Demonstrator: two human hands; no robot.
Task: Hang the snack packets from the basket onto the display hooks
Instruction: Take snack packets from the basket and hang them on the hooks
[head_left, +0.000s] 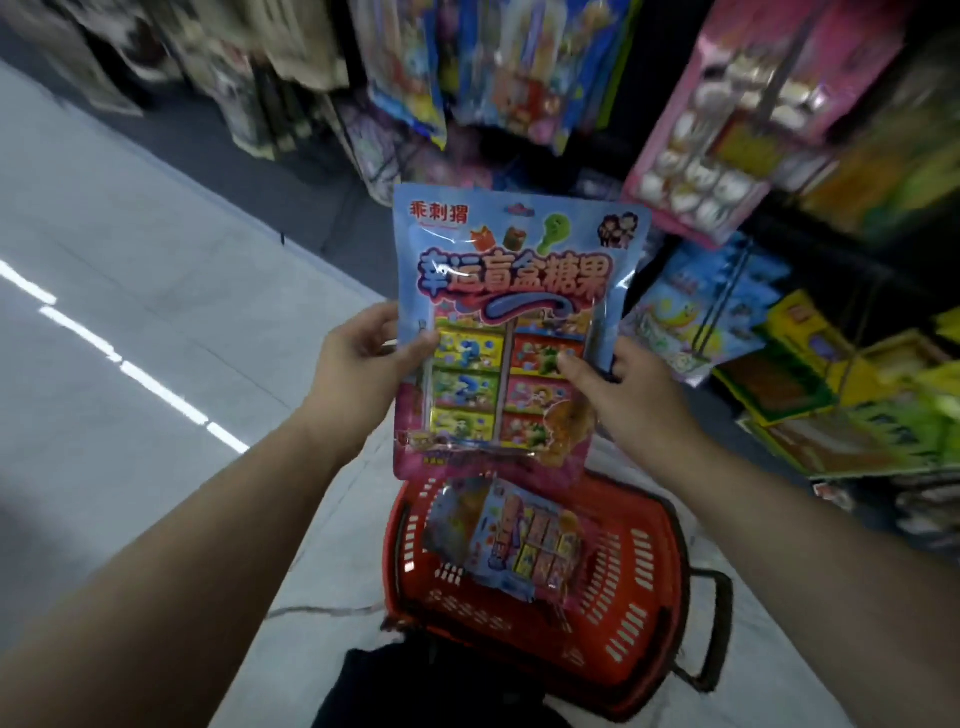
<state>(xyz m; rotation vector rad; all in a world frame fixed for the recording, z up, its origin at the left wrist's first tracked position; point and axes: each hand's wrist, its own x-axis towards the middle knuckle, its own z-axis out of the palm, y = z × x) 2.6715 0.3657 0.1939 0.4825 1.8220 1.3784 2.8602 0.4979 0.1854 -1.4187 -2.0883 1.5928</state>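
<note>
a: rack (519, 78) already full of hung packs. basket (639, 587) down on floor?
b: yes, more packets (524, 540) left inside.
a: packet (498, 322) in hand?
b: upright above basket, clamped between left hand (358, 364) and right hand (623, 395), not yet hooked.

Bare forearms (218, 519), no sleeves visible; dark clothing (415, 691) at the bottom edge.

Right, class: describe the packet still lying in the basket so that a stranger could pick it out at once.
Find the red plastic basket on the pale floor, below both hands. Inside lies a blue snack packet with small coloured boxes showing through it. Unlike the matching packet gripped upright by the left hand and right hand, it lies tilted and untouched.
</note>
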